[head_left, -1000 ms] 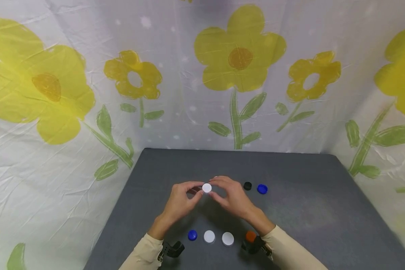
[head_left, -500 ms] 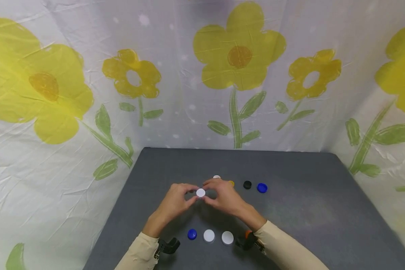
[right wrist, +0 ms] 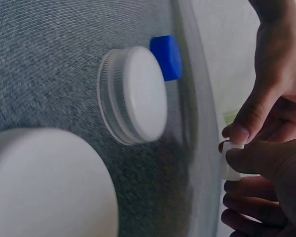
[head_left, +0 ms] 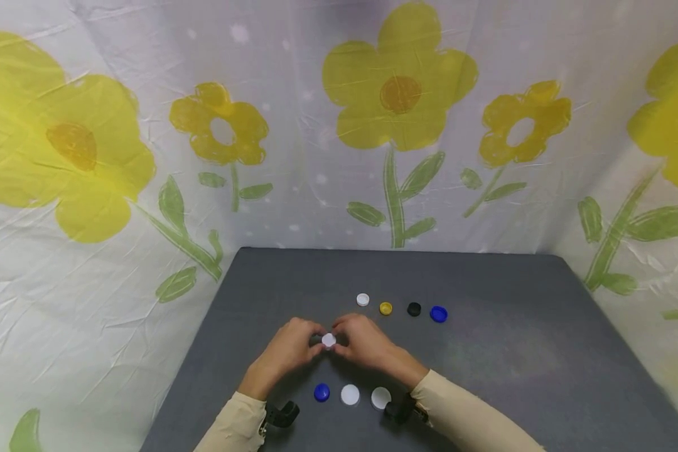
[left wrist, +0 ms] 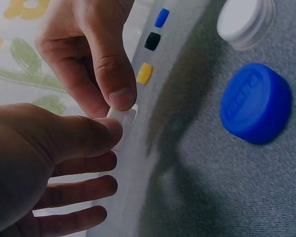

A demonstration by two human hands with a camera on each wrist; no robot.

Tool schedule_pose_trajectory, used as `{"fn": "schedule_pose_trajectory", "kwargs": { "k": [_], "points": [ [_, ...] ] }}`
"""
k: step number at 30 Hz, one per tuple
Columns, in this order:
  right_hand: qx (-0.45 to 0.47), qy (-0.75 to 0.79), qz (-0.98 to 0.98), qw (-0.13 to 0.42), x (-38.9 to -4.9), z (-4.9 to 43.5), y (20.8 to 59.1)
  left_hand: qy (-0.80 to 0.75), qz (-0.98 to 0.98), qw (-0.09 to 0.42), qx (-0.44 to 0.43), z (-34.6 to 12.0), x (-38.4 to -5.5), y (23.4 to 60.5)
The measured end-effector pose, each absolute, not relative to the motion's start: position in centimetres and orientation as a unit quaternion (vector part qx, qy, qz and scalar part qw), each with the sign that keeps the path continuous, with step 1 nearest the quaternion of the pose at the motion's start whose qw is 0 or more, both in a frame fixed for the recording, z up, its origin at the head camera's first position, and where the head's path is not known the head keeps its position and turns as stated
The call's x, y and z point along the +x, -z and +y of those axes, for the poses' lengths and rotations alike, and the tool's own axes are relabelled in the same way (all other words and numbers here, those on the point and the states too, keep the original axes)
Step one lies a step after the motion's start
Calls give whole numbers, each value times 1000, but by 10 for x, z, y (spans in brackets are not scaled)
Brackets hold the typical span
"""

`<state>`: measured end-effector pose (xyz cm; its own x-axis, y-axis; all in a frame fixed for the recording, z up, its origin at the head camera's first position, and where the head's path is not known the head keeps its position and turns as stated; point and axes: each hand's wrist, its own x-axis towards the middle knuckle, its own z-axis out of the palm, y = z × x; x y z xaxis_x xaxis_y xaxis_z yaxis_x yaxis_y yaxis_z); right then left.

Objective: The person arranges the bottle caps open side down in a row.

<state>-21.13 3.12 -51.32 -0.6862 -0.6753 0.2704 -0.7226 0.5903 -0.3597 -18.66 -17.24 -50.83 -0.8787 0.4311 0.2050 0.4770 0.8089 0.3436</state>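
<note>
In the head view, a small white bottle cap (head_left: 329,340) is held between both hands over the middle of the table. My left hand (head_left: 294,346) pinches it from the left, and my right hand (head_left: 366,342) from the right. Up close in the left wrist view, the thumbs press the white cap (left wrist: 122,118); the left hand's other fingers are spread below. The right wrist view has the same cap (right wrist: 229,170) between the two hands, its far side covered by fingers.
A row of a white cap (head_left: 363,299), yellow cap (head_left: 386,308), black cap (head_left: 414,309) and blue cap (head_left: 439,314) lies beyond the hands. Nearer lie a blue cap (head_left: 322,392) and two white caps, one left (head_left: 350,394), one right (head_left: 380,397), on the grey table (head_left: 520,351).
Both hands have come nearer and slightly left with the white cap, uncovering the far white and yellow caps. The orange cap is now hidden by the right wrist.
</note>
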Motion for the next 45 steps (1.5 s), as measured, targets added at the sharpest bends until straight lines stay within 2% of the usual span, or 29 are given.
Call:
{"fn": "schedule_pose_trajectory", "kwargs": {
  "k": [7, 26, 34, 45],
  "points": [
    [394, -207, -895, 38, -211, 26, 520, 173, -958, 44, -224, -174, -186, 516],
    [395, -178, -900, 37, -208, 14, 527, 114, -964, 73, -227, -172, -182, 529],
    [381, -197, -902, 44, -215, 20, 520, 123, -967, 37, -221, -179, -190, 514],
    [367, -186, -909, 69, -236, 43, 503, 99, -971, 43, -213, -179, -213, 489]
  ]
}}
